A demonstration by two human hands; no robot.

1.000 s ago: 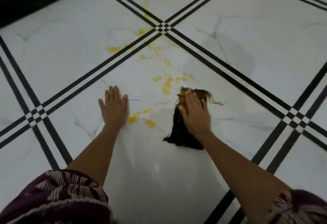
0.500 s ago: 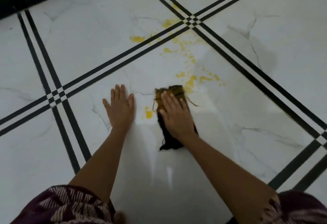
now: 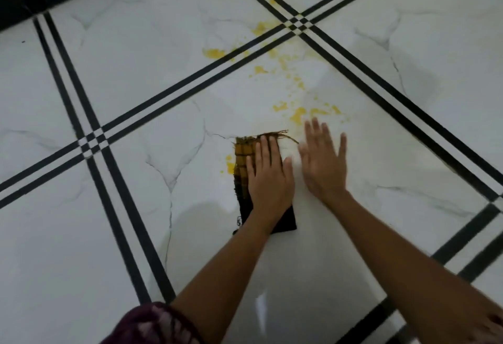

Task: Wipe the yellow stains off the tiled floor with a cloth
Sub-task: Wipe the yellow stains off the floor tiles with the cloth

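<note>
- Cloth (image 3: 243, 169): a dark folded piece with a yellow-soaked, frayed far end, lying flat on the white tiled floor (image 3: 81, 235), just near-side of the main splash.
- Left hand (image 3: 268, 177): laid flat on the cloth, fingers together and extended, palm pressing down; it pins the cloth rather than pinching it.
- Right hand (image 3: 324, 161): spread open just beside the cloth, holding nothing; it is blurred, so I cannot tell whether it rests on the tile or hovers above it.
- Yellow stains (image 3: 298, 115): a trail of blobs and specks running away from the hands, across the black stripes (image 3: 190, 79) toward the stripe crossing (image 3: 296, 21), with one small patch (image 3: 230, 165) touching the cloth's left edge.
- Handling, as a judgement: the cloth looks soft, light and limp, so it will bunch or slide under the palm on glossy tile unless pressed evenly.
- Best hold is probably a flat palm over the middle of the fold, fingers toward the frayed end, so the leading edge stays down.
- The soiled end may smear rather than lift; refolding to a darker, cleaner face seems wise before the far blobs.
- Most of the stain looks unwiped.
</note>
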